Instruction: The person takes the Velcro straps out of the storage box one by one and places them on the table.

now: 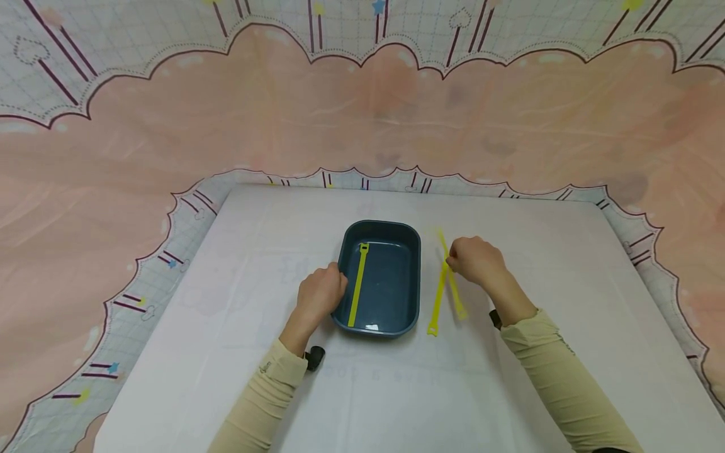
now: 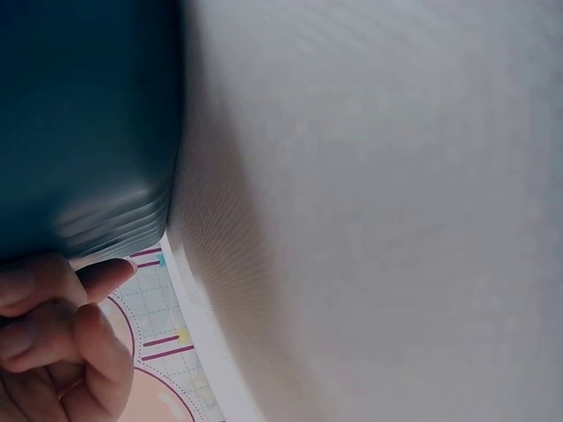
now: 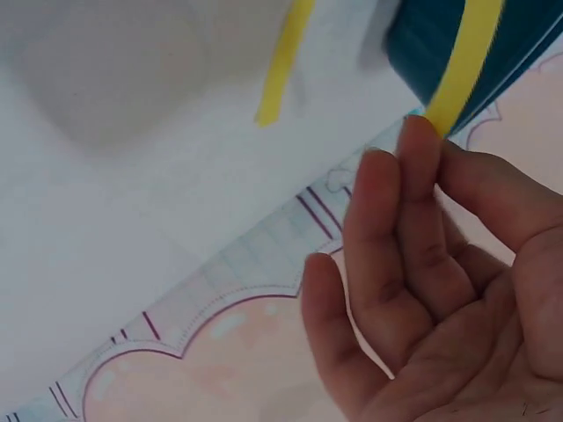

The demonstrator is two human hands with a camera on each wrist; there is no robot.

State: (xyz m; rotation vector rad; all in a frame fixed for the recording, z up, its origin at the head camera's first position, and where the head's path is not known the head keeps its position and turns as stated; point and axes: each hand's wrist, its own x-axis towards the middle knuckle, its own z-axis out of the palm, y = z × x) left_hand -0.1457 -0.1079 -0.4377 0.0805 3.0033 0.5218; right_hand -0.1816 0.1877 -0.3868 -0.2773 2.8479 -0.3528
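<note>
A dark blue rectangular tray stands on the white table, one flat yellow cable tie lying lengthwise inside along its left part. My left hand grips the tray's left rim; in the left wrist view its fingers are curled against the outer wall. To the right of the tray, my right hand pinches a second yellow cable tie between thumb and fingertips, the other fingers loosely bent. Another yellow cable tie, with a slotted head at its near end, lies on the table and crosses the held one in the head view.
The white tabletop extends around the tray on all sides. Beyond its far edge hangs a peach-coloured patterned cloth, which also borders the left and right sides. Black wrist straps show at the sleeve cuffs.
</note>
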